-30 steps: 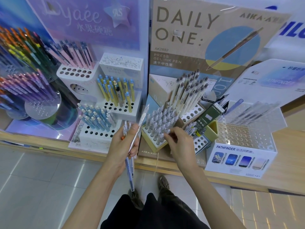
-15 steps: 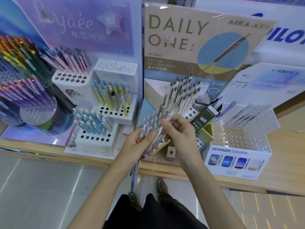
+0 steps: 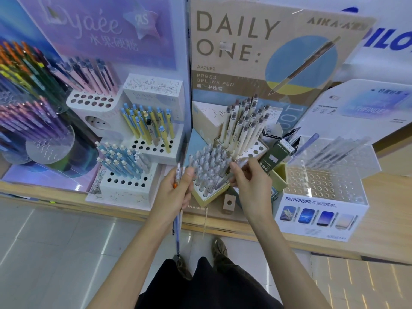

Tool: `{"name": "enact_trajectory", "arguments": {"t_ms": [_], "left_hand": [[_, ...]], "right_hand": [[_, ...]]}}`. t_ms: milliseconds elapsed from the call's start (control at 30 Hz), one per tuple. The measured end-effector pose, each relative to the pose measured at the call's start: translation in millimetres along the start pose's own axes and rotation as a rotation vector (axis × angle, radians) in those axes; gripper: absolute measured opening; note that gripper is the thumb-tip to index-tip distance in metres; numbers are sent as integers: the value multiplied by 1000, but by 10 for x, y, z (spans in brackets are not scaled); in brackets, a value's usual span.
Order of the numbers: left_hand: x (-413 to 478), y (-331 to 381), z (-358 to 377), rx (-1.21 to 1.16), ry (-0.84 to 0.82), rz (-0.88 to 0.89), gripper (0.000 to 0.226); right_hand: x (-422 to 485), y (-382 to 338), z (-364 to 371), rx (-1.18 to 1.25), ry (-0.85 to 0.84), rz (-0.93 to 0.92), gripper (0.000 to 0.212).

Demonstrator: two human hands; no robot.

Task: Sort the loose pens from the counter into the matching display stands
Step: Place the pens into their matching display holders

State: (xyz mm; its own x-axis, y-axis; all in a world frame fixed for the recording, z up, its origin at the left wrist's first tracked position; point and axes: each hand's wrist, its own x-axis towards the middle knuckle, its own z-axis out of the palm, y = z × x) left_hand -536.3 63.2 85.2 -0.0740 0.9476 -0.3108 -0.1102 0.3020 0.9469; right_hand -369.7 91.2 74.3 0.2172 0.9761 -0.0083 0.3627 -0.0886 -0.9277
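Observation:
My left hand (image 3: 176, 192) grips a small bunch of loose pens (image 3: 177, 228) that stick out above and below the fist; one has an orange part. My right hand (image 3: 249, 181) pinches a grey translucent pen (image 3: 225, 179), slanted with its lower end at the front right of the grey-pen stand (image 3: 201, 197). That stand is packed with several grey-capped pens. Behind it stands a cream-pen stand (image 3: 259, 148) under the DAILY ONE board.
To the left are stands of blue pens (image 3: 124, 181), yellow pens (image 3: 153, 150) and pink pens (image 3: 89, 100), plus round racks of coloured pens (image 3: 44, 150). A clear PATHFINDER stand (image 3: 321, 210) sits right. A green pen box (image 3: 276, 156) leans behind my right hand. The wooden counter edge (image 3: 223, 228) runs below.
My right hand drew one grey pen out of the bunch in my left hand and carried it right to the grey-pen stand. My left hand stayed put with the other pens.

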Motion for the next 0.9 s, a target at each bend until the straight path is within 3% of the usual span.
{"name": "enact_trajectory", "arguments": {"t_ms": [267,367,467,667,900], "left_hand": [[8,-31,-33,-54,93,0,36],[11,-34,-71,-54,97,10,17],[16,-14,-111,-58,117,26,15],[39,59,-144,-141,177,6,12],[58,124,-126,-142,172,12,13]], "right_hand": [[-11,46,65,-90,-58,-51,22],[-41,82,96,-200,-120,-79,18],[-90,130,95,-235,-191,-84,11],[-86,61,108,-390,-178,-206,21],[17,16,39,-466,-345,-199,21]]}}
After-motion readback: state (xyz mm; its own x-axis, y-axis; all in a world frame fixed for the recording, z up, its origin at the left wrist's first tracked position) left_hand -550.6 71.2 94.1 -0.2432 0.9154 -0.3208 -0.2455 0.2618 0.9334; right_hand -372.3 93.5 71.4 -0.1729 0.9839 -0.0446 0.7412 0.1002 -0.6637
